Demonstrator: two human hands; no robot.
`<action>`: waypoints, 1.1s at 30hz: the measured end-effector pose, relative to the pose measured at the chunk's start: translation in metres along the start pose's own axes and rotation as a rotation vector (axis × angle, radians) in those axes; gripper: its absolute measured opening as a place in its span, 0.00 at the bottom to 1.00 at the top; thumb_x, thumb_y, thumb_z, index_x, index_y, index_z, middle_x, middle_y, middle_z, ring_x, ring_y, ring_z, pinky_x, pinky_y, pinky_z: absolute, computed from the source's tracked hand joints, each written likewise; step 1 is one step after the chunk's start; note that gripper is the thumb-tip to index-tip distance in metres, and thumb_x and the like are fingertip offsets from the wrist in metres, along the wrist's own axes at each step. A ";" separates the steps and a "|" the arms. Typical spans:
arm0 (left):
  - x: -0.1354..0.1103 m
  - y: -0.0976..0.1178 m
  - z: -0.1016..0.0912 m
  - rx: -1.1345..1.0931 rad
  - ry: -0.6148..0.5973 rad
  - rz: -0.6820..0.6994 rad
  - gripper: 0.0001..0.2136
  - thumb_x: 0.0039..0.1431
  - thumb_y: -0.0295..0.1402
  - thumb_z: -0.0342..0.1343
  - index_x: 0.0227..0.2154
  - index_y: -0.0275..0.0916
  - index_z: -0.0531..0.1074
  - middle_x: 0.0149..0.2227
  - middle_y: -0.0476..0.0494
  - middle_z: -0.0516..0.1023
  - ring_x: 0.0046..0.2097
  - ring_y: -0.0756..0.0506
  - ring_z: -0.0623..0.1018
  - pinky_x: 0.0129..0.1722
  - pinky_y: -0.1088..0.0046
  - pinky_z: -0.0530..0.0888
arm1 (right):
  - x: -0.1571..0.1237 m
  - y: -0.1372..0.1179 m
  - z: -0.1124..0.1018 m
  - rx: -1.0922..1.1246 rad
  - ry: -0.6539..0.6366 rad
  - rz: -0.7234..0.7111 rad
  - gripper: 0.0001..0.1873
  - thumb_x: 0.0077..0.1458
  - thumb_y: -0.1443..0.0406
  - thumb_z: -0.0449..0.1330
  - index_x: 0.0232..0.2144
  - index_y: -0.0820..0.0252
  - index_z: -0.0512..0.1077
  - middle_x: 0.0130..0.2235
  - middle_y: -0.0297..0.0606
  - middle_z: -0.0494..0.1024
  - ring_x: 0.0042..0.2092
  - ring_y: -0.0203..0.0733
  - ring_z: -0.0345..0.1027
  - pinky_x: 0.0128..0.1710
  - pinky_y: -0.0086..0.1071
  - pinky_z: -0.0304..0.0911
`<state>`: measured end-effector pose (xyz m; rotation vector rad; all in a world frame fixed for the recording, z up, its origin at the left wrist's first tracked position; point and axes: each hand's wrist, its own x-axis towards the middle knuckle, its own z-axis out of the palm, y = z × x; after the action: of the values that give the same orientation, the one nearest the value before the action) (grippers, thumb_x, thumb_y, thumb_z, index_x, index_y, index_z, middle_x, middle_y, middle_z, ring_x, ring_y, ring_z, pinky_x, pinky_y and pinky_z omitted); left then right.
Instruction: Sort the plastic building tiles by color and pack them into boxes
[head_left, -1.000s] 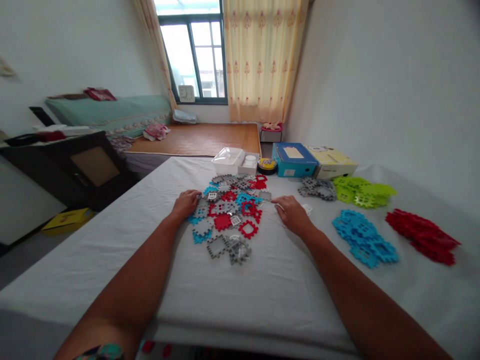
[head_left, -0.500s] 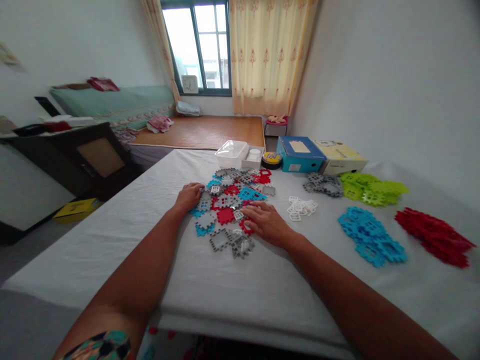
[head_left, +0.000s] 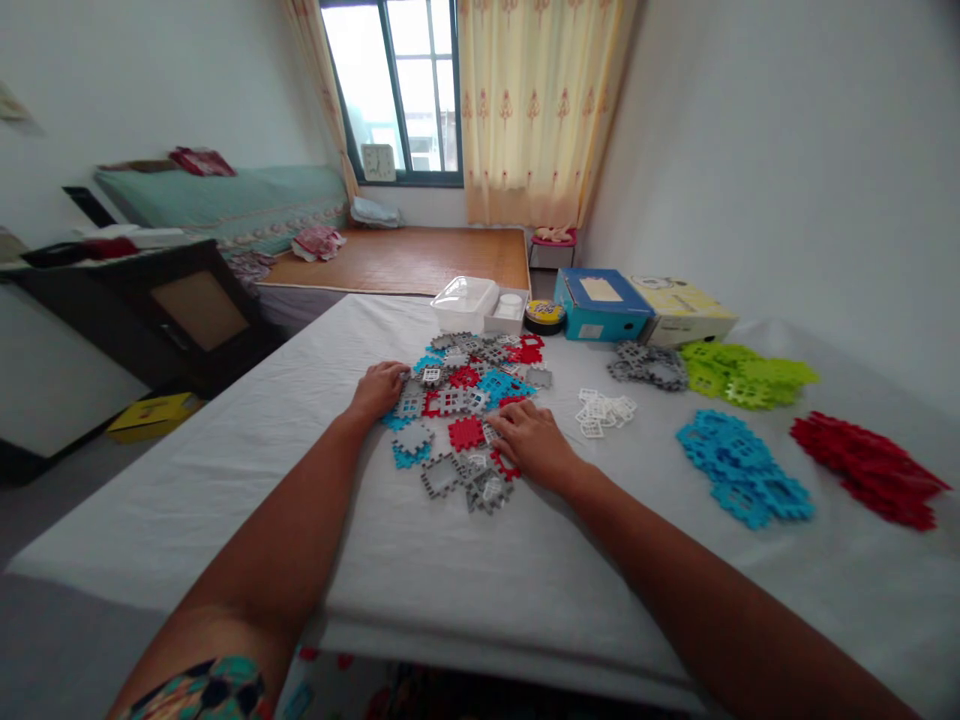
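A mixed pile of flat plastic building pieces (head_left: 450, 402), in grey, red, blue and white with notched edges, lies on the white-sheeted table (head_left: 420, 570). My left hand (head_left: 381, 388) rests against its left edge, fingers slightly bent and lying on the pieces, gripping nothing visible. At the pile's right side my right hand (head_left: 531, 440) has its fingers bent down on a small white window piece (head_left: 489, 434), partly covered by the fingertips. Beside that piece are a red square piece (head_left: 466, 433) and a red frame piece (head_left: 505, 464), the latter just under the hand.
To the right lie sorted piles: white window pieces (head_left: 604, 412), grey (head_left: 646, 366), lime green (head_left: 746, 375), blue (head_left: 739, 465) and red (head_left: 866, 468). A clear plastic container (head_left: 465, 303), a round yellow tin (head_left: 544, 317), a blue box (head_left: 604, 304) and a yellow box (head_left: 679, 310) stand behind.
My right hand has drawn its fingers closer together and moved slightly right. The white window piece and the red square piece have shifted right. My left hand stays in place.
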<state>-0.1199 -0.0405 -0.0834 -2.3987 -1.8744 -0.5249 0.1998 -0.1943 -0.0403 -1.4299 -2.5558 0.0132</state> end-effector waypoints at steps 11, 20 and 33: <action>-0.002 0.004 -0.003 0.005 0.001 -0.014 0.19 0.60 0.30 0.44 0.50 0.42 0.73 0.54 0.44 0.73 0.54 0.43 0.70 0.57 0.63 0.66 | 0.003 -0.001 -0.006 0.001 -0.049 0.057 0.16 0.60 0.57 0.56 0.49 0.53 0.71 0.54 0.44 0.69 0.55 0.52 0.56 0.47 0.45 0.57; 0.000 0.001 0.000 0.007 -0.003 -0.012 0.18 0.60 0.31 0.44 0.49 0.43 0.73 0.54 0.44 0.73 0.55 0.43 0.70 0.57 0.64 0.66 | 0.009 0.008 0.005 0.222 0.025 0.072 0.16 0.49 0.62 0.65 0.42 0.58 0.70 0.53 0.44 0.69 0.55 0.49 0.56 0.47 0.43 0.57; 0.000 0.000 -0.002 -0.010 0.004 0.004 0.19 0.59 0.30 0.44 0.49 0.42 0.73 0.54 0.44 0.73 0.55 0.42 0.70 0.58 0.64 0.66 | -0.016 0.089 -0.029 0.298 0.313 0.389 0.14 0.62 0.59 0.52 0.39 0.56 0.76 0.40 0.39 0.80 0.40 0.41 0.71 0.41 0.32 0.60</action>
<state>-0.1202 -0.0408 -0.0819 -2.4051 -1.8695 -0.5396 0.2877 -0.1633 -0.0245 -1.6318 -1.9084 0.2047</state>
